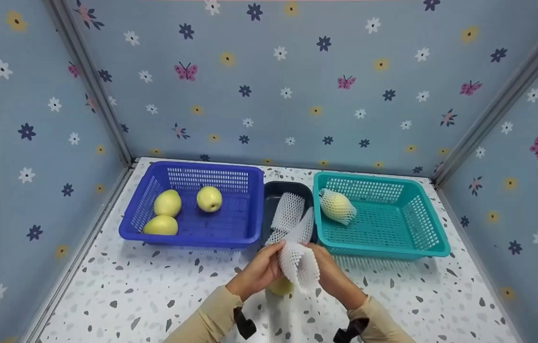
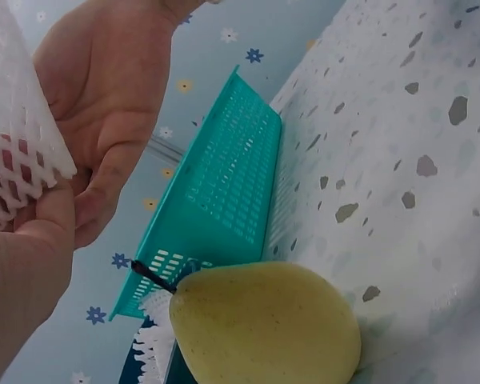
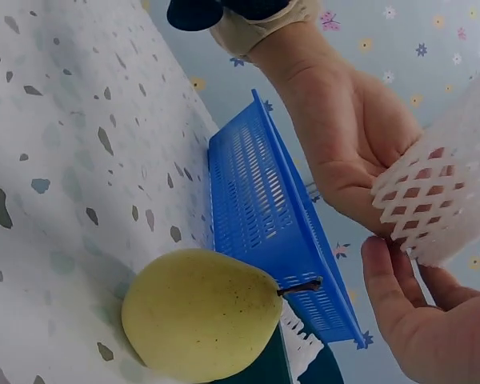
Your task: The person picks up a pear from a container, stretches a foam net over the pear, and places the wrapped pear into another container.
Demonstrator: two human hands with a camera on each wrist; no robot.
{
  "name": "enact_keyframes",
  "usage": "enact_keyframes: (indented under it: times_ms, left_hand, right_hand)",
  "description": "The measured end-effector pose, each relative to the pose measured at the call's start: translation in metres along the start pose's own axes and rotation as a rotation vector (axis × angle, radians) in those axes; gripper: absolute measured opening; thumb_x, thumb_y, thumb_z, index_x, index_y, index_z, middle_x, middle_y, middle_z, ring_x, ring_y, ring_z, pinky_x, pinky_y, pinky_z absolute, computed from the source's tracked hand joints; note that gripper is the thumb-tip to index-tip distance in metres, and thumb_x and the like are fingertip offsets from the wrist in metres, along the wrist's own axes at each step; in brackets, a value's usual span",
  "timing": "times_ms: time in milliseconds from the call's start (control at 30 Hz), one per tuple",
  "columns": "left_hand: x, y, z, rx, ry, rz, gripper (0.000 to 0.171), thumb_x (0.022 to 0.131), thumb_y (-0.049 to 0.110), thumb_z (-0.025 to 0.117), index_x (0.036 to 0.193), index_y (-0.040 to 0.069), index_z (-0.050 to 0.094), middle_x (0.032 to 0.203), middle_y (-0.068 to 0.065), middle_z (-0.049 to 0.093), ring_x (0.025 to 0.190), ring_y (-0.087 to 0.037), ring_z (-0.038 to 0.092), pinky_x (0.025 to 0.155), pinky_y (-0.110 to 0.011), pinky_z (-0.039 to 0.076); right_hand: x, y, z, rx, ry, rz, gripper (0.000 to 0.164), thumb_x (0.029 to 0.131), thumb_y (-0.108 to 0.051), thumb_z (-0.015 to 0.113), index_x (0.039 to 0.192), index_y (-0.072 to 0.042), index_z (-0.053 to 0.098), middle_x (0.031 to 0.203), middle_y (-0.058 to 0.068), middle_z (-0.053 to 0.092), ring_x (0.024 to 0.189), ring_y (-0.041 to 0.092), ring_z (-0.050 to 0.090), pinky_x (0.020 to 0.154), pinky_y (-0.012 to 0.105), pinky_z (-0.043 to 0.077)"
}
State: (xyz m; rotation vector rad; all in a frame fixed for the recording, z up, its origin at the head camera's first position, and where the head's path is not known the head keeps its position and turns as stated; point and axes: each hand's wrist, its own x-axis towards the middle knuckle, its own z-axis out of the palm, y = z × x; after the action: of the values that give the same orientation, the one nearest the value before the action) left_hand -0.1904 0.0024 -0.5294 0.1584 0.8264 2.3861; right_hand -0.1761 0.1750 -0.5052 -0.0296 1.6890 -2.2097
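A white foam net sleeve (image 1: 299, 264) is held up between both hands at the table's front. My left hand (image 1: 261, 269) pinches one side of its rim, and my right hand (image 1: 333, 274) grips the other side. In the left wrist view, the fingers of both hands meet at the net's edge, partly hidden by the mesh. Below the hands a yellow pear (image 3: 200, 316) with a dark stem lies on the table, touched by neither hand. From the head view that pear is mostly covered by the left hand and the sleeve.
A blue basket (image 1: 192, 241) with several pears (image 1: 209, 199) stands at the left. A dark tray (image 1: 271, 188) holds more foam nets (image 1: 289, 212) in the middle. At the right, a teal basket (image 1: 383, 250) contains a net-wrapped pear (image 1: 338, 206). Patterned walls enclose the table.
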Motion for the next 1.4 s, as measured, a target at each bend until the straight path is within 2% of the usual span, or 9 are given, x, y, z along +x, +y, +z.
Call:
enact_keyframes:
  times_ms: [167, 300, 467, 567, 700, 833, 1033, 1200, 1400]
  left_hand:
    - [-0.001, -0.004, -0.006, 0.107, 0.046, 0.019, 0.032, 0.105, 0.016, 0.032, 0.092, 0.009, 0.06, 0.077, -0.001, 0.058, 0.066, -0.009, 0.054, 0.062, -0.023, 0.047]
    - [-0.001, -0.008, -0.007, 0.117, 0.083, 0.027, 0.028, 0.104, 0.016, 0.034, 0.094, 0.01, 0.059, 0.08, 0.0, 0.059, 0.07, -0.008, 0.055, 0.064, -0.022, 0.047]
    - [-0.001, -0.006, -0.011, 0.013, 0.103, 0.0, 0.034, 0.105, 0.018, 0.033, 0.098, 0.009, 0.065, 0.09, -0.001, 0.067, 0.083, -0.008, 0.063, 0.074, -0.022, 0.05]
    - [-0.002, -0.004, -0.015, -0.012, 0.128, -0.009, 0.035, 0.105, 0.022, 0.033, 0.102, 0.007, 0.065, 0.096, -0.002, 0.068, 0.089, -0.011, 0.065, 0.08, -0.024, 0.051]
    - [-0.004, -0.006, -0.022, 0.022, 0.191, -0.005, 0.032, 0.103, 0.025, 0.04, 0.114, 0.003, 0.061, 0.1, -0.003, 0.067, 0.093, -0.014, 0.064, 0.087, -0.029, 0.049]
    - [-0.006, -0.012, -0.032, 0.098, 0.268, -0.011, 0.035, 0.101, 0.027, 0.046, 0.121, 0.001, 0.055, 0.098, -0.003, 0.066, 0.091, -0.015, 0.063, 0.083, -0.029, 0.051]
    - [-0.009, -0.023, -0.047, 0.25, 0.341, -0.012, 0.027, 0.1, 0.029, 0.048, 0.11, 0.006, 0.057, 0.089, -0.001, 0.064, 0.08, -0.013, 0.063, 0.07, -0.027, 0.052]
    - [-0.01, -0.029, -0.057, 0.332, 0.353, 0.025, 0.025, 0.101, 0.027, 0.046, 0.102, 0.008, 0.061, 0.085, 0.0, 0.063, 0.076, -0.012, 0.061, 0.068, -0.027, 0.051]
    - [-0.008, -0.036, -0.068, 0.418, 0.368, 0.042, 0.028, 0.102, 0.025, 0.043, 0.101, 0.004, 0.061, 0.085, 0.0, 0.062, 0.078, -0.013, 0.059, 0.069, -0.028, 0.05]
  right_hand:
    - [0.002, 0.003, -0.002, 0.171, -0.013, 0.006, 0.028, 0.101, -0.011, 0.04, 0.086, -0.011, 0.064, 0.088, 0.003, 0.064, 0.082, 0.014, 0.06, 0.078, 0.03, 0.049]
    - [0.004, 0.002, -0.002, 0.333, -0.05, 0.097, 0.03, 0.102, -0.013, 0.036, 0.087, -0.009, 0.062, 0.087, 0.003, 0.063, 0.079, 0.015, 0.059, 0.073, 0.028, 0.049]
    - [0.005, 0.004, -0.005, 0.445, -0.088, 0.19, 0.036, 0.104, -0.02, 0.03, 0.097, -0.006, 0.063, 0.094, 0.006, 0.065, 0.084, 0.015, 0.062, 0.075, 0.029, 0.051]
    - [0.006, 0.007, -0.006, 0.438, -0.048, 0.208, 0.035, 0.103, -0.021, 0.032, 0.095, -0.007, 0.062, 0.092, 0.003, 0.065, 0.083, 0.013, 0.061, 0.075, 0.027, 0.05]
    - [0.008, 0.015, -0.008, 0.394, -0.009, 0.222, 0.03, 0.103, -0.019, 0.034, 0.093, -0.008, 0.061, 0.09, 0.002, 0.064, 0.083, 0.011, 0.06, 0.074, 0.026, 0.049]
    - [0.01, 0.029, -0.012, 0.346, 0.01, 0.23, 0.027, 0.101, -0.017, 0.04, 0.093, -0.009, 0.065, 0.091, 0.001, 0.066, 0.084, 0.012, 0.061, 0.076, 0.026, 0.049]
    - [0.013, 0.053, -0.019, 0.327, 0.056, 0.24, 0.022, 0.099, -0.017, 0.049, 0.092, -0.01, 0.069, 0.093, 0.002, 0.067, 0.087, 0.013, 0.061, 0.079, 0.028, 0.049]
    - [0.017, 0.069, -0.023, 0.272, 0.118, 0.242, 0.017, 0.096, -0.018, 0.055, 0.092, -0.011, 0.07, 0.092, 0.002, 0.068, 0.083, 0.013, 0.063, 0.075, 0.027, 0.051]
    - [0.021, 0.082, -0.027, 0.228, 0.176, 0.252, 0.015, 0.095, -0.02, 0.059, 0.092, -0.011, 0.069, 0.091, 0.002, 0.068, 0.081, 0.014, 0.063, 0.073, 0.027, 0.051]
